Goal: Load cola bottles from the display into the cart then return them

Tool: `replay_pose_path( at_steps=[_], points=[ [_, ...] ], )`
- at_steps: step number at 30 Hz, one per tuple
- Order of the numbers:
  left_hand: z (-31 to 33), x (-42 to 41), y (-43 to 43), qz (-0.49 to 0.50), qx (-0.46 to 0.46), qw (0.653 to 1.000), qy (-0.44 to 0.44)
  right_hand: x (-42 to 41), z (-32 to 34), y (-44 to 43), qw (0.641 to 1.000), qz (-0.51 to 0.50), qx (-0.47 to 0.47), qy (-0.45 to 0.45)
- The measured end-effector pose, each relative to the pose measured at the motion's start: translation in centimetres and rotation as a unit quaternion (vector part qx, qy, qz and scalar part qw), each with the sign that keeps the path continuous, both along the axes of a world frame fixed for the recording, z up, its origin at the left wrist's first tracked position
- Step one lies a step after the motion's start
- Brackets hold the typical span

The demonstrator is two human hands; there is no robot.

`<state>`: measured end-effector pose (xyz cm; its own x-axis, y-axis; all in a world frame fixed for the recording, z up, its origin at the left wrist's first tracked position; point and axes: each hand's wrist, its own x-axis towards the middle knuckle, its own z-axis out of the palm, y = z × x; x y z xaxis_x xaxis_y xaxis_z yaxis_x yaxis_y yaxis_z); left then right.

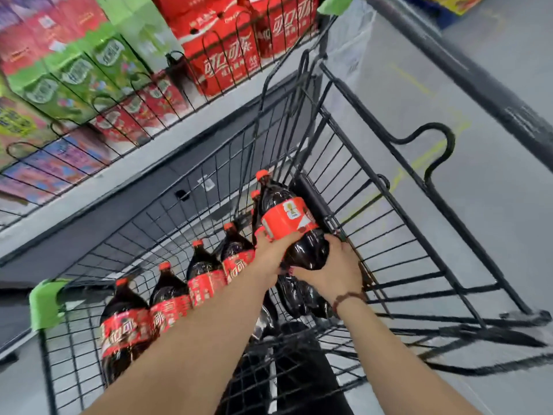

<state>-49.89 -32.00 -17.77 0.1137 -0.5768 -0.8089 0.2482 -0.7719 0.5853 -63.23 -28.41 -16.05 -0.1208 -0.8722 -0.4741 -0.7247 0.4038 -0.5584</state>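
A large cola bottle [284,218] with a red cap and red label is held over the black wire cart [179,211]. My left hand [269,253] grips its side just under the label. My right hand [332,271] cups its dark lower body from the right. Several more cola bottles [167,298] stand in a row along the cart's left side. Another bottle [299,295] lies dark beneath my right hand, mostly hidden.
A display shelf [98,187] with a low wire rail runs along the left, stacked with red cola cartons [221,64] and green and pink boxes [74,73]. The cart's folded child-seat frame [425,139] sticks out right over grey floor [493,229].
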Motion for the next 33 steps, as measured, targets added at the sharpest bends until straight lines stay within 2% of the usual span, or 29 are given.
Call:
replay_pose_path(
  at_steps=[7,15,23,28,33],
  points=[
    [0.3,-0.7,-0.5,0.004,0.022,1.000,0.019,1.0,-1.0,0.7,0.988,0.059,-0.046,0.138],
    [0.1,0.0,0.3,0.028,0.011,0.998,0.046,0.9,-1.2,0.9,0.989,0.049,-0.061,0.123],
    [0.8,3.6,3.4,0.077,0.015,0.992,0.096,2.9,1.0,2.0,0.972,0.131,-0.120,0.151],
    [2.5,7.4,6.0,0.166,-0.067,0.974,0.139,7.0,3.3,4.2,0.966,0.163,-0.163,0.118],
    [6.4,12.5,10.4,0.258,-0.188,0.935,0.154,12.9,6.5,7.4,0.939,0.202,-0.270,0.059]
  ],
)
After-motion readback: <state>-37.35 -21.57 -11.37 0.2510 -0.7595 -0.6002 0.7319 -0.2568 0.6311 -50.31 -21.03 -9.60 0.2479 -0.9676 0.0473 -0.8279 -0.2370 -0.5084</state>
